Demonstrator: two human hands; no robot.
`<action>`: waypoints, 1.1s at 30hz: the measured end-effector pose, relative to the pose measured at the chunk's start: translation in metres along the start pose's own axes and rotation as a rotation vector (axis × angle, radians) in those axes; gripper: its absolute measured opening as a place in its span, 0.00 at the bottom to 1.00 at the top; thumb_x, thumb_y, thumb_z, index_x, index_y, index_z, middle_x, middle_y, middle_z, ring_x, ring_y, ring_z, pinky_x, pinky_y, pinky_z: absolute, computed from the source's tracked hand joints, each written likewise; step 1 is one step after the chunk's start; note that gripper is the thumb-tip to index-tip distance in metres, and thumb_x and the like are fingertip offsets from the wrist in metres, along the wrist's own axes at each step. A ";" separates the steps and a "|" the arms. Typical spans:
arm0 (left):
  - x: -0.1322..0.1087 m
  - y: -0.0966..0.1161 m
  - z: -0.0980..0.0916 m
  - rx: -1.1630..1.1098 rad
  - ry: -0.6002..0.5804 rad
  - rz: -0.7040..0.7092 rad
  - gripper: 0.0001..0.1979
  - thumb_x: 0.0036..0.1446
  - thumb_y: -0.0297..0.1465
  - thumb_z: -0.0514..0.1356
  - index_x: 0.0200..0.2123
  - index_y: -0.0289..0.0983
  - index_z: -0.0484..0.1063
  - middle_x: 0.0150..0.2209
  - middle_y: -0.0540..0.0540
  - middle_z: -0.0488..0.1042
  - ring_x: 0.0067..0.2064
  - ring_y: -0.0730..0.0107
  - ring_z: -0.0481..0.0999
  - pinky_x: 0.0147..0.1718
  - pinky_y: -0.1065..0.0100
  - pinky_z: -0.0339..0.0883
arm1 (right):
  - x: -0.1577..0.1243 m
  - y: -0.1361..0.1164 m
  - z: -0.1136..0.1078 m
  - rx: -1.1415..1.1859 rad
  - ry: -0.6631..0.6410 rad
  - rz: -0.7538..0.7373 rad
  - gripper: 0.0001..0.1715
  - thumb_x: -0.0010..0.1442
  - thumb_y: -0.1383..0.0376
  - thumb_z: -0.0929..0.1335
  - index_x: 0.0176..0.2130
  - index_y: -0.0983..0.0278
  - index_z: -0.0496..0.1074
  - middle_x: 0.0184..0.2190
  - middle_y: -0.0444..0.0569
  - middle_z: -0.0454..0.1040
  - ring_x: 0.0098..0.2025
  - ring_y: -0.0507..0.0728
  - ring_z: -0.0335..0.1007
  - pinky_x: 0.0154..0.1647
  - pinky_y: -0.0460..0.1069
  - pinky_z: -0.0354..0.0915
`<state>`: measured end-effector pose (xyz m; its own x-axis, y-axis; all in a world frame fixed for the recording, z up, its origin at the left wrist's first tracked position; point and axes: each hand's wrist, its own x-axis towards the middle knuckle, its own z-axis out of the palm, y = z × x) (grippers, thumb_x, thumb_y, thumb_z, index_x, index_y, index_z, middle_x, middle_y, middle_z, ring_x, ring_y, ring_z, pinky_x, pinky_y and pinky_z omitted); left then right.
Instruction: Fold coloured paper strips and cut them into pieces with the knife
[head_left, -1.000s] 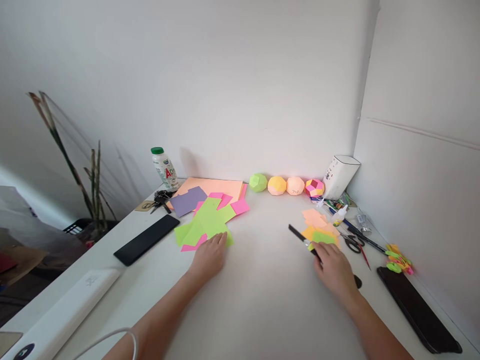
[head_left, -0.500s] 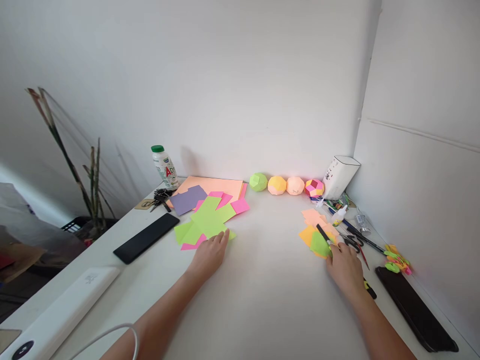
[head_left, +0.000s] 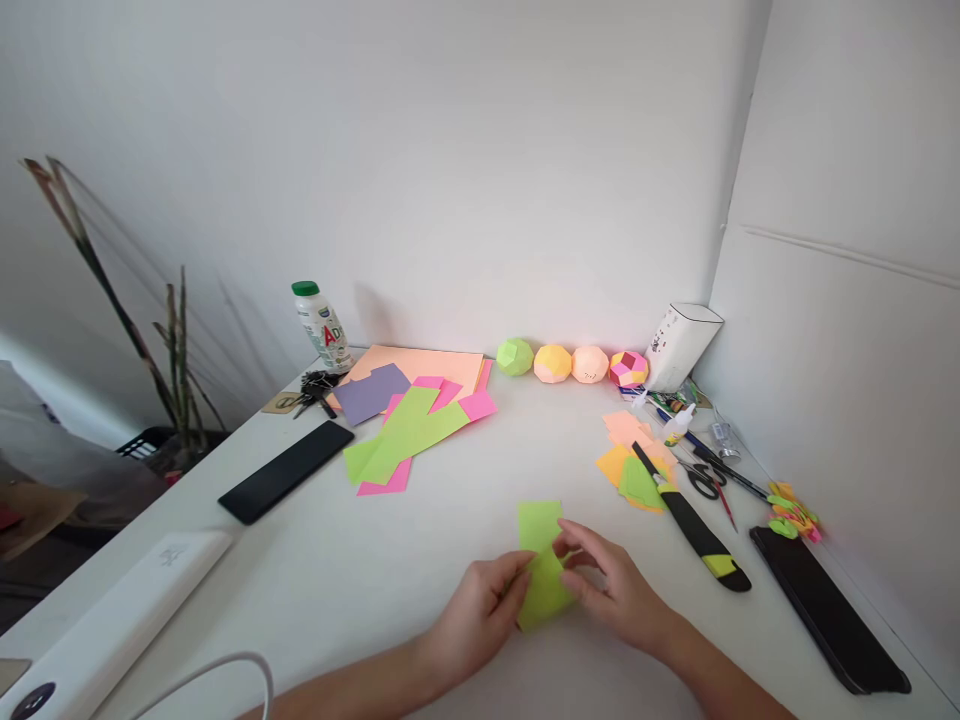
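Note:
A lime-green sheet of paper (head_left: 540,522) is in front of me near the table's front, its lower part lifted and bent over. My left hand (head_left: 480,610) pinches its left edge between thumb and fingers. On the other side, my right hand (head_left: 611,590) has curled fingers and thumb at the paper's right edge. Further right lies a black and lime utility knife (head_left: 694,525), its tip by small green, orange and peach paper pieces (head_left: 641,480). To the left, green paper strips (head_left: 409,435) overlap pink paper (head_left: 386,480).
Several faceted paper balls, one of them green (head_left: 515,357), line the wall beside a white container (head_left: 681,345). Scissors (head_left: 705,480), a glue bottle (head_left: 677,425) and a black case (head_left: 829,610) occupy the right. A black slab (head_left: 286,470), white device (head_left: 150,600) and bottle (head_left: 322,325) stand left.
Both hands have come together at the front middle. A green paper piece has left the left pile and is now between them. My right hand is off the utility knife.

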<state>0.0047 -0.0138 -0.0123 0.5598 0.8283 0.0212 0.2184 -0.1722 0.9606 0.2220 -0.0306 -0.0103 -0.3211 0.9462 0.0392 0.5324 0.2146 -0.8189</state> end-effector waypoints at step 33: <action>-0.036 -0.001 0.031 1.044 -0.005 0.655 0.08 0.60 0.25 0.52 0.40 0.29 0.69 0.28 0.43 0.72 0.31 0.60 0.73 0.26 0.63 0.66 | 0.010 -0.007 0.035 -0.404 0.230 -0.160 0.16 0.64 0.72 0.56 0.47 0.63 0.66 0.34 0.49 0.72 0.31 0.54 0.71 0.29 0.48 0.70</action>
<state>0.0090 -0.0601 -0.0228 0.8065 0.4237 0.4123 0.4282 -0.8995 0.0869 0.1876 -0.0311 -0.0238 -0.2667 0.9129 0.3090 0.7666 0.3952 -0.5060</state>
